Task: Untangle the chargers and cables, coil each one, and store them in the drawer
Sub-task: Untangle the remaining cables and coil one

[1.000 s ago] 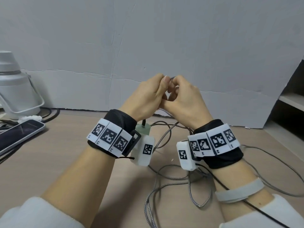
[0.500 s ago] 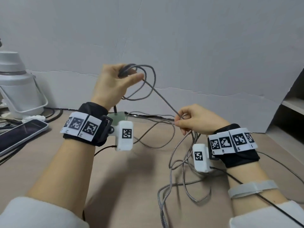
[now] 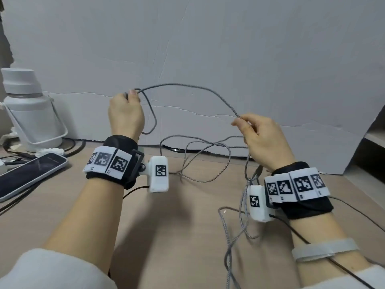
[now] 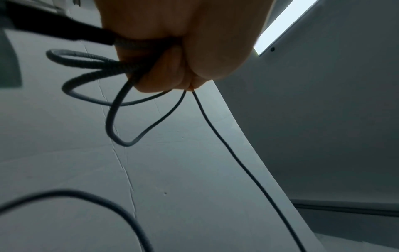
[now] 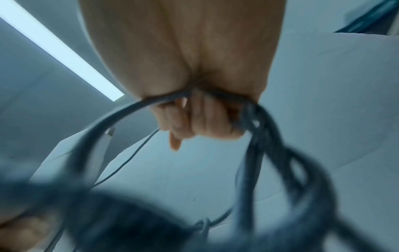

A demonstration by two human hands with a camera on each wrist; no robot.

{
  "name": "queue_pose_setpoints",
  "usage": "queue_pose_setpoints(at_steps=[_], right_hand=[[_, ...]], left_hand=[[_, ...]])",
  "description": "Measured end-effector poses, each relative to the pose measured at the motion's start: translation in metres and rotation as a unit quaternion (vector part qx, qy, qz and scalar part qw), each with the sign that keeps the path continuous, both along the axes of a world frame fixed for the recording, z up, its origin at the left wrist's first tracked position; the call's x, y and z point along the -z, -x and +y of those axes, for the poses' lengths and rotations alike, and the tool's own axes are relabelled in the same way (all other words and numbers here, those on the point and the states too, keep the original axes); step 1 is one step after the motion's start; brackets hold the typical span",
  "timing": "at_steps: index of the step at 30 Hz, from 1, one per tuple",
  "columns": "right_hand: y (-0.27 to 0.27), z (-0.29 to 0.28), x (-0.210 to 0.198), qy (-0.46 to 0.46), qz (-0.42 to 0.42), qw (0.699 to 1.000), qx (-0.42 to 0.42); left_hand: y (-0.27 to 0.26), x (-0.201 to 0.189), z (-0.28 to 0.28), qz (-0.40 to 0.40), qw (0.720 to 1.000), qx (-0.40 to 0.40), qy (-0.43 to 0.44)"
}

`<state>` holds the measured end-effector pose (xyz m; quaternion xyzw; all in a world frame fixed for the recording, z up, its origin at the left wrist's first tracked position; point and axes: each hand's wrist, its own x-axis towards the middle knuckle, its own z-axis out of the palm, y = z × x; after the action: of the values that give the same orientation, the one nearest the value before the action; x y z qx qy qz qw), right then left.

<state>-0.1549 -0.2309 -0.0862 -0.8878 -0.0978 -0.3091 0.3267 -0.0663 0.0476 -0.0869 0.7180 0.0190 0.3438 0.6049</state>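
Grey braided cable (image 3: 200,90), gripped by both hands

A pale grey wall panel (image 3: 208,49), creased with thin cracks, stood behind a light wooden tabletop (image 3: 170,226). At the right edge rose a dark open shelf unit (image 3: 373,147) with pale boards. Overhead, a long bright strip light (image 5: 62,51) crossed the grey ceiling (image 4: 334,119).
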Motion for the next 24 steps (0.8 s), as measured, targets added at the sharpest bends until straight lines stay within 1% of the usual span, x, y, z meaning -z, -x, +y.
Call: queue_pose_setpoints(at_steps=[1, 2, 4, 7, 9, 11, 12, 14, 16, 18, 20, 21, 24], right_hand=[[0.0, 0.006, 0.0, 0.03, -0.01, 0.999, 0.028], [0.0, 0.011, 0.001, 0.064, 0.001, 0.996, 0.057], [0.001, 0.021, 0.006, 0.12, 0.045, 0.986, 0.103], [0.003, 0.036, 0.011, 0.164, 0.099, 0.973, 0.133], [0.007, 0.045, 0.012, 0.194, 0.156, 0.96, 0.131], [0.011, 0.053, 0.013, 0.235, 0.221, 0.941, 0.105], [0.013, 0.056, 0.012, 0.252, 0.242, 0.933, 0.086], [0.017, 0.06, 0.009, 0.265, 0.261, 0.927, 0.04], [0.02, 0.058, 0.004, 0.261, 0.264, 0.928, -0.009], [0.021, 0.052, 0.001, 0.235, 0.252, 0.936, -0.069], [0.021, 0.045, -0.002, 0.187, 0.213, 0.951, -0.12], [0.021, 0.042, -0.004, 0.168, 0.192, 0.958, -0.13], [0.018, 0.033, -0.006, 0.137, 0.142, 0.974, -0.109]], left_hand=[[0.002, -0.001, -0.007, 0.004, 1.0, 0.018, 0.001], [0.003, -0.002, -0.013, 0.006, 0.999, 0.038, 0.005], [0.009, -0.004, -0.026, 0.012, 0.996, 0.087, 0.021], [0.025, -0.011, -0.049, 0.014, 0.983, 0.177, 0.043], [0.04, -0.016, -0.063, -0.003, 0.975, 0.221, 0.026], [0.053, -0.017, -0.075, -0.029, 0.961, 0.276, -0.008], [0.057, -0.016, -0.079, -0.04, 0.949, 0.311, -0.03], [0.063, -0.013, -0.087, -0.049, 0.916, 0.393, -0.063], [0.066, -0.009, -0.09, -0.034, 0.887, 0.455, -0.07], [0.067, -0.007, -0.09, -0.013, 0.873, 0.481, -0.08], [0.066, -0.005, -0.088, 0.007, 0.872, 0.475, -0.119], [0.065, -0.004, -0.088, 0.012, 0.874, 0.464, -0.144], [0.059, 0.0, -0.088, -0.004, 0.876, 0.432, -0.215]])
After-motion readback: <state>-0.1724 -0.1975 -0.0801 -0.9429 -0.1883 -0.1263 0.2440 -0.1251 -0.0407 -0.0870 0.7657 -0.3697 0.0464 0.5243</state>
